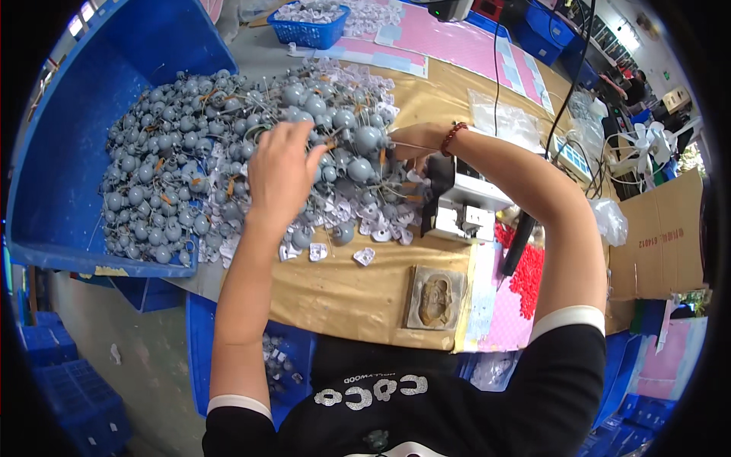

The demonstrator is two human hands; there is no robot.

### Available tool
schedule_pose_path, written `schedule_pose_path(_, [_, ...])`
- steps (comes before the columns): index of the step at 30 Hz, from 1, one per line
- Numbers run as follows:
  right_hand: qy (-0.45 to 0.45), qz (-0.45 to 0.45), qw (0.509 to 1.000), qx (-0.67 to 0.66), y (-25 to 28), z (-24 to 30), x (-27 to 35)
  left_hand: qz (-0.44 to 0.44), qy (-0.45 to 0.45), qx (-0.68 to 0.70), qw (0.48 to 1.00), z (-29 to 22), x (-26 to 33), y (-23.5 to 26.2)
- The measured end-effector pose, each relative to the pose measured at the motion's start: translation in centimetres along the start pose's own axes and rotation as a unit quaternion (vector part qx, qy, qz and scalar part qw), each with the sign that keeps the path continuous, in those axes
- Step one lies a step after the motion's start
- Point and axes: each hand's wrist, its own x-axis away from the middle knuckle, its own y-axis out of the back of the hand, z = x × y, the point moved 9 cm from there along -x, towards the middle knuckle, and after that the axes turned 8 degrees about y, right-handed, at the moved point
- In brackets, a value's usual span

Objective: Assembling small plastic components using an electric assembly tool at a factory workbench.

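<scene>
A heap of grey balls [360,169] with thin wires and small brown tabs covers the middle of the table, mixed with small white plastic parts [378,221]. Over the heap's left side is my left hand [282,171], thumb spread away from the fingers; its fingertips reach down among the balls. My right hand [419,143] is at the heap's right edge, beside a large grey ball, its fingers curled. A thin wire seems to cross it, but what it grips is hard to make out. Red beads circle that wrist.
Left, a big tilted blue bin [46,190] spills more balls. A black-and-white device [461,209] stands below my right wrist. Near it are a metal mold block [436,298], red small parts [527,278] and a black pen-like tool [519,244] on a cord. Farther back sits a blue basket [308,32].
</scene>
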Motion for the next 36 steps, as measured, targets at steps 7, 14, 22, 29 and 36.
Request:
schedule_pose_path(7, [0.076,-0.127,0.986,-0.078,-2.0,6.5,13.8,0.158,-0.121,0.087,0.976,-5.2,16.8,-8.5])
schedule_pose_path(14, [0.175,-0.220,0.956,-0.085,-5.6,-1.2,29.8,0.172,-0.057,0.082,0.980,-3.9,21.1,-14.4])
schedule_pose_path(22, [0.092,-0.385,0.884,0.249,-17.0,-11.8,29.1,0.238,-0.083,0.279,0.927,-15.6,22.7,-12.9])
schedule_pose_path(29, [0.062,-0.475,0.824,0.304,-18.8,-12.7,25.0,0.270,-0.172,0.183,0.930,-19.1,24.4,-15.4])
schedule_pose_path(36, [0.060,-0.531,0.806,0.256,-18.6,-13.6,24.8,0.305,-0.183,0.167,0.920,-19.3,25.0,-15.8])
